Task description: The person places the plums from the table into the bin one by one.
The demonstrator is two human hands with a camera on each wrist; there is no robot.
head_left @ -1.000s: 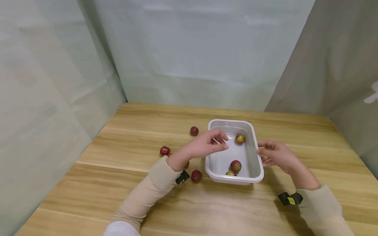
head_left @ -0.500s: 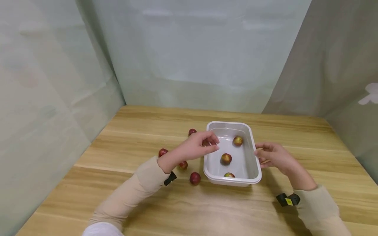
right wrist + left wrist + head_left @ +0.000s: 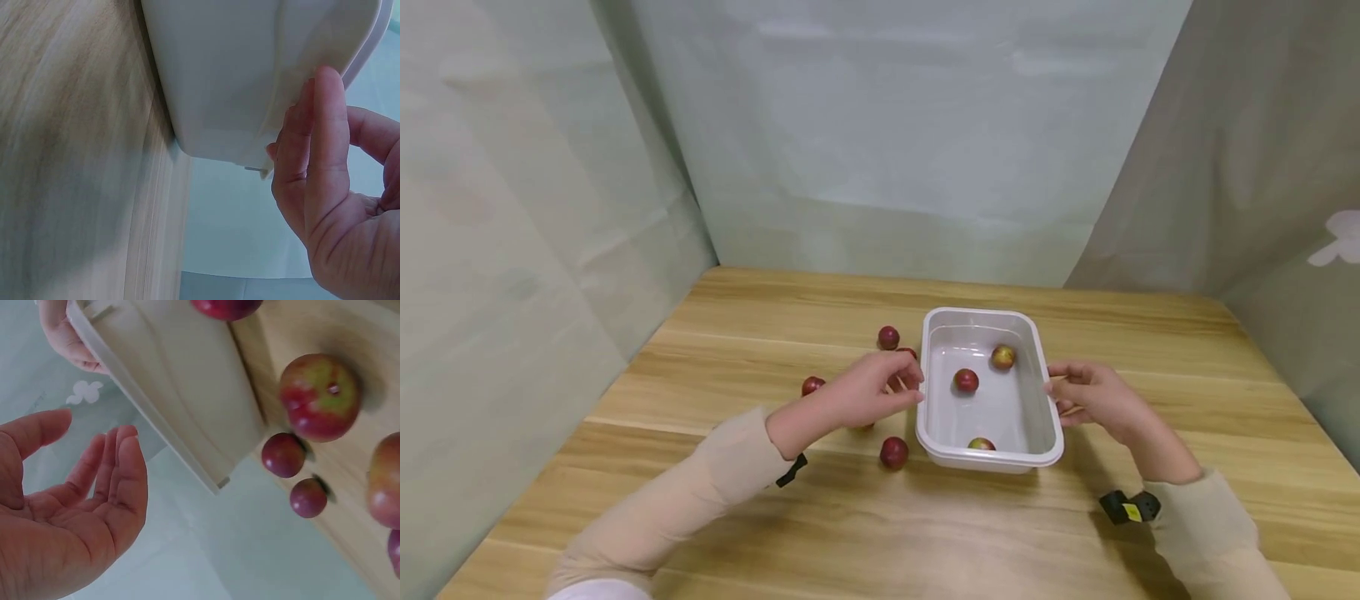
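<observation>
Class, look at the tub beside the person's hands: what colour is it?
The tub is white, clearest in the head view.

A light wooden table point(image 3: 790, 517) with long plank grain carries everything; a white plastic tub point(image 3: 1051, 417) stands on it near the middle, its long sides running away from the viewer. Loose red fruits lie on the wood to the left of the tub: one point(image 3: 888, 337) by its far left corner, one point(image 3: 812, 386) further left, one point(image 3: 893, 452) beside its near left corner.
</observation>
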